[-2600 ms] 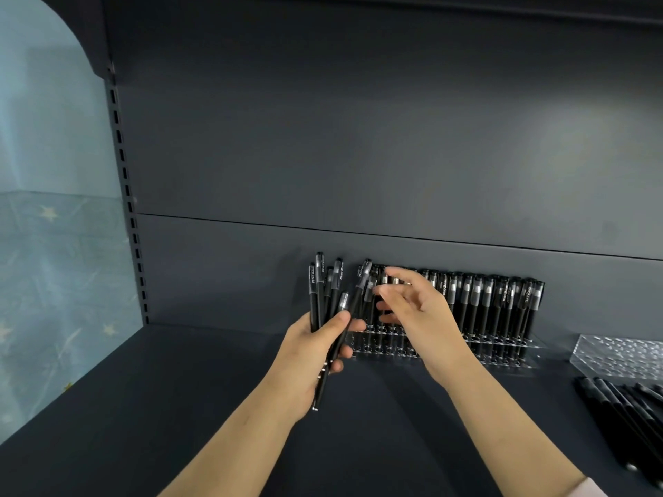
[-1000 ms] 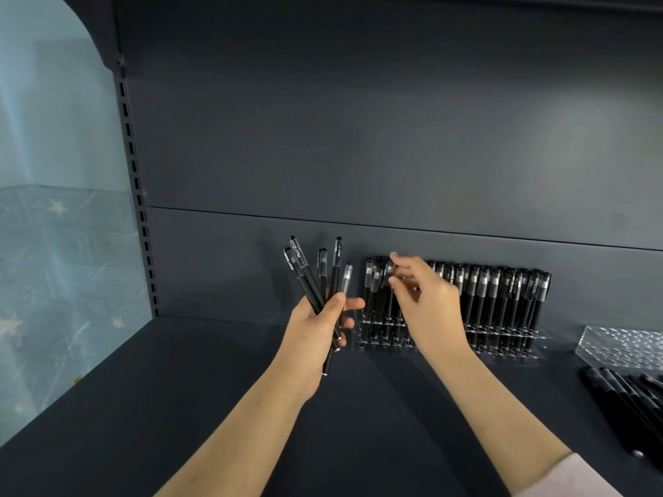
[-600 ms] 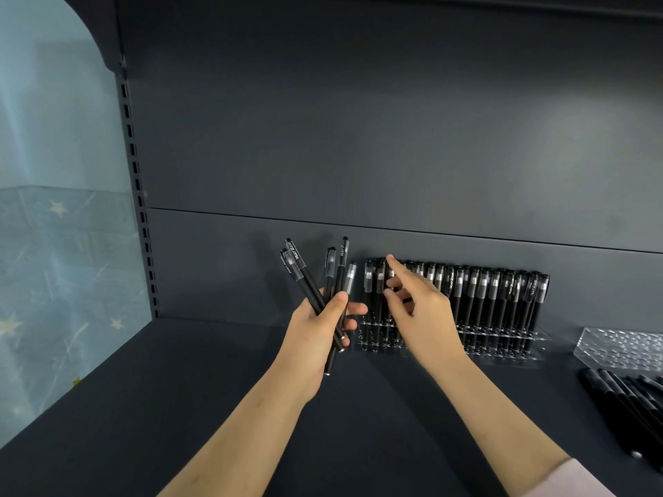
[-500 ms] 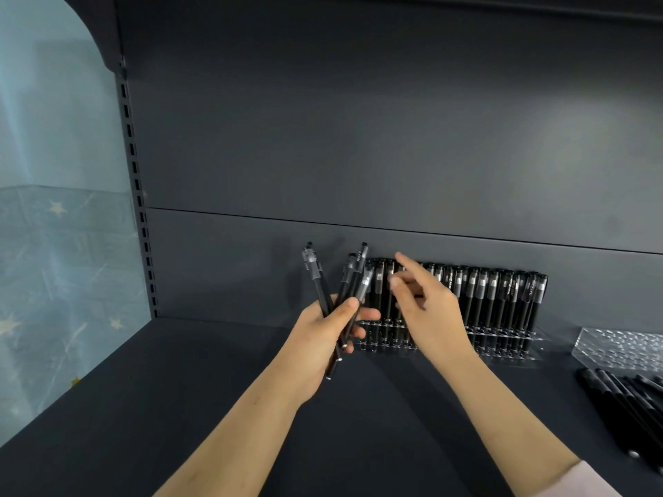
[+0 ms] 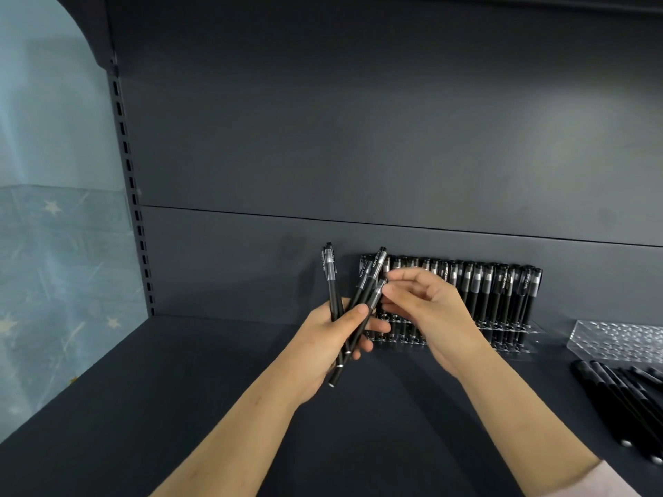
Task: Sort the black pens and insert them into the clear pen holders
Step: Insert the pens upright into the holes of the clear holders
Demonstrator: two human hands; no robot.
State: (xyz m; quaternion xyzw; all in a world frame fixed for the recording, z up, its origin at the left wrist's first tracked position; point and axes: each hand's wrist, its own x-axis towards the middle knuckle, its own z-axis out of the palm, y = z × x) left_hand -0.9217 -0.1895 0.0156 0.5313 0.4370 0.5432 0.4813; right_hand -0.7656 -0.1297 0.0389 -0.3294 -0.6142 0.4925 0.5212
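Note:
My left hand [image 5: 332, 338] grips a small bunch of black pens [image 5: 332, 281], caps up and fanned apart, above the dark shelf. My right hand [image 5: 427, 306] reaches across to the bunch, and its thumb and fingertips pinch the cap end of the rightmost pen [image 5: 376, 294]. Behind both hands a clear pen holder [image 5: 516, 340] stands against the back wall, packed with several upright black pens [image 5: 502, 292]. My right hand hides the holder's left part.
A second clear holder [image 5: 617, 340] with bare holes sits at the far right. In front of it lies a pile of loose black pens [image 5: 624, 399]. The dark shelf board [image 5: 179, 407] stretches left to a slotted upright [image 5: 132, 195].
My right hand has come away from the filled holder and moved left onto the bunch, taking hold of one pen's cap. The left hand tilted the bunch to the right.

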